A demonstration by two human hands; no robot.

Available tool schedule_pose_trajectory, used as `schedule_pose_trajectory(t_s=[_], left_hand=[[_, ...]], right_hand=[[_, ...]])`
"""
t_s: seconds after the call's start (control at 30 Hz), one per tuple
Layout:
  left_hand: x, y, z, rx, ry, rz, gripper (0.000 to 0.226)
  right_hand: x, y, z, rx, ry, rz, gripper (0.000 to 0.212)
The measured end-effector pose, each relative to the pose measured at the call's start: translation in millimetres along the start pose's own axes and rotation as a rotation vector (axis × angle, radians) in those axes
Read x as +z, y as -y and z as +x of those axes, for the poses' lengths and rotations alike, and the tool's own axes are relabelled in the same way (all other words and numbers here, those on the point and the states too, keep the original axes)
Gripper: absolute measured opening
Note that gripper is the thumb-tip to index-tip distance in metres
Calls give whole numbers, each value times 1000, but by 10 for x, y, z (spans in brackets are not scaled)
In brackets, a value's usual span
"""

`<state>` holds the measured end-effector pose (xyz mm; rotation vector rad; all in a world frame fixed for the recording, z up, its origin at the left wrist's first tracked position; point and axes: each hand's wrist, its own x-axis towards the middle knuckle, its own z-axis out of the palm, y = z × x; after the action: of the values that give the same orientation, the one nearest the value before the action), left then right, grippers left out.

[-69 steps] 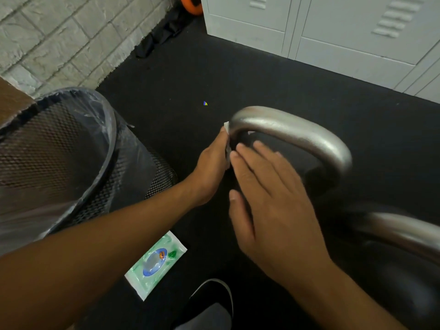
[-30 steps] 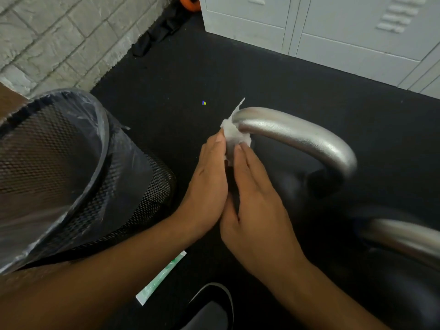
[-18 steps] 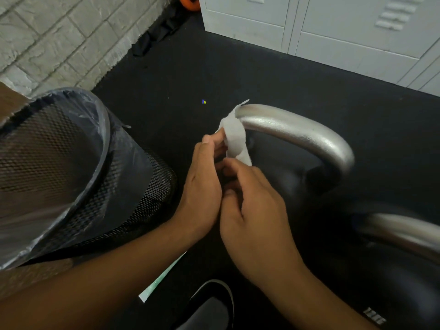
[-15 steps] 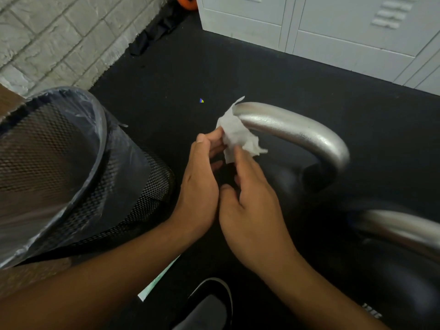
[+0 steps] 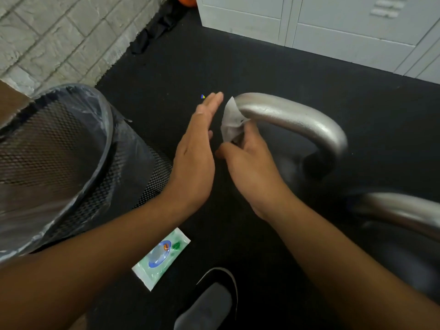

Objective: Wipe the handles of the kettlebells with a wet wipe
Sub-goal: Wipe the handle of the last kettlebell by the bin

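Holding the wet wipe [image 5: 230,122] against the near end of the first kettlebell handle [image 5: 292,117], my right hand [image 5: 250,163] pinches the lower part of the wipe with curled fingers, and the upper part of the wipe lies on the metal where the handle bends downward. My left hand [image 5: 195,153] is just beside it, not touching the wipe or the handle. Its fingers are straight and pressed together, pointing away from me, and it holds nothing.

About the progress, I judge that the task is in its early or middle part. The wipe is out of its packet and already on the first handle, but it covers only the left end. The long top of this handle and its far bend on the right are bare, and I cannot tell from the shine if they are already wiped. The second kettlebell handle [image 5: 400,210] stands at the right edge of the view, near my right forearm, and no wipe is on it, so I think it is left to do.

The wet wipe packet [image 5: 162,256] lies flat on the black floor [image 5: 262,67] between my forearms, near my shoe [image 5: 209,301]. The mesh bin [image 5: 71,148] with a plastic liner stands at my left, near to the left arm, probably for the used wipe at the end.
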<state>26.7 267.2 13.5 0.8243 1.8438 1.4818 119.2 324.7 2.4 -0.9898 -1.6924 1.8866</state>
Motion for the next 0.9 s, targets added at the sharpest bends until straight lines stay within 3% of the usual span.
schedule_pose_trajectory(t_s=[0.1,0.2,0.37,0.57,0.9], left_hand=[[-16,-56,5,-38,150,-23,64],[-28,-62,37,-50,200,-15,61],[-40,-42,40,-4,181,32,64],[-194,-246,160,25,179,225,45],[-249,-255,170,-33,200,147,42]], right_hand=[[54,-76,-134,-42,18,-10,79],[73,-78,-171,-37,10,7,77],[-11,62,40,23,4,51,61],[-39,11,-66,-21,1,70,73],[-22,-13,-91,-28,42,133,62]])
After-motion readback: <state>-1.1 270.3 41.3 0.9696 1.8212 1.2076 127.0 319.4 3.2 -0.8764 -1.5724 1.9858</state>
